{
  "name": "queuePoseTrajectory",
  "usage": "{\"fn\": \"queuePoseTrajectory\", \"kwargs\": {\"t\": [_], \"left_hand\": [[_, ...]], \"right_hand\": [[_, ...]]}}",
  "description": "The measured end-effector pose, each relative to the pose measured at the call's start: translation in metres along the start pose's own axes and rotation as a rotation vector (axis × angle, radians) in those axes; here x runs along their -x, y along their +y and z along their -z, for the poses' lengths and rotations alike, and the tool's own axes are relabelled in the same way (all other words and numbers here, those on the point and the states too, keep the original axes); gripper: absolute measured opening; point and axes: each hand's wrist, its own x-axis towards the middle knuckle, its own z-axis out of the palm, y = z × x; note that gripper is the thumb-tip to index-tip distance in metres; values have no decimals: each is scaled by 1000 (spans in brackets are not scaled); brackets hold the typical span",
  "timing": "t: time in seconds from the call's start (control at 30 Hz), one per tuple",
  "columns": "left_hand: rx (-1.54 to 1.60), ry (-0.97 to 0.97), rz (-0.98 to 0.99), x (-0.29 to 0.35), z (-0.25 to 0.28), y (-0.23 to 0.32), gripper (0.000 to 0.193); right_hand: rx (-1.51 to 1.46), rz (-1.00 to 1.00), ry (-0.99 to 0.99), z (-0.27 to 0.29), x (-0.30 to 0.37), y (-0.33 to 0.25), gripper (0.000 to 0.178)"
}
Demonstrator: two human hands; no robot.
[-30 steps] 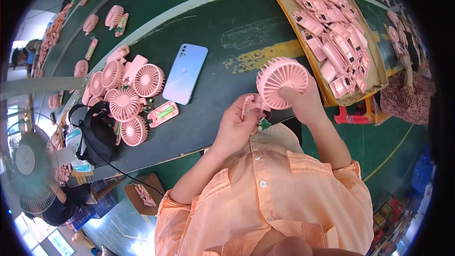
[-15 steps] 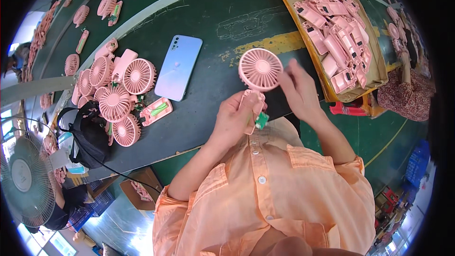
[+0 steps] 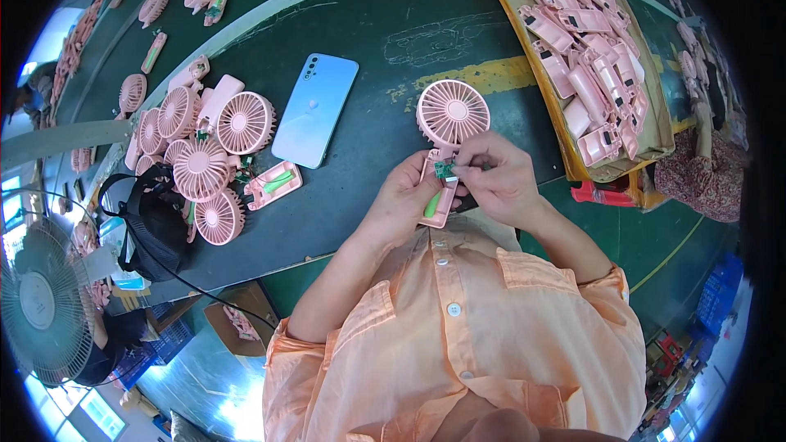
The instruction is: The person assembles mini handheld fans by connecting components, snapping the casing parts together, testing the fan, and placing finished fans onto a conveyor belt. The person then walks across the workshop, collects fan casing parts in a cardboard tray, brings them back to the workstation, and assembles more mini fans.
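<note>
Handheld fan (image 3: 453,127) – head (image 3: 453,105) attached, battery (image 3: 432,206) inside, handle (image 3: 444,207) uncovered, circuit board (image 3: 444,169) seemingly unseated – is clamped in my left hand (image 3: 401,199), my right hand (image 3: 499,178) pinching that board.

Dark green worktable (image 3: 368,106), heaped pink fans (image 3: 201,169), light-blue phone (image 3: 315,112), brown carton (image 3: 655,137) at right, apparently a black bag (image 3: 160,225).

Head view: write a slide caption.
The left hand holds an opened pink fan while the right hand touches its green circuit board.
</note>
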Motion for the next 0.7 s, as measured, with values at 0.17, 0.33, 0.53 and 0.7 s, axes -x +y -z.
{"fn": "queuePoseTrajectory", "kwargs": {"t": [0.17, 0.33, 0.53, 0.7], "left_hand": [[-72, 87, -91, 2, -6, -9, 25], [-134, 120, -87, 7, -11, -6, 26], [-200, 91, -56, 6, -2, -8, 27], [-217, 50, -87, 5, 5, -11, 29]], "right_hand": [[250, 156, -106, 4, 6, 1, 8], [481, 340, -7, 0, -2, 2, 21], [426, 263, 36, -9, 14, 2, 16], [465, 222, 33, -9, 12, 2, 15]]}}
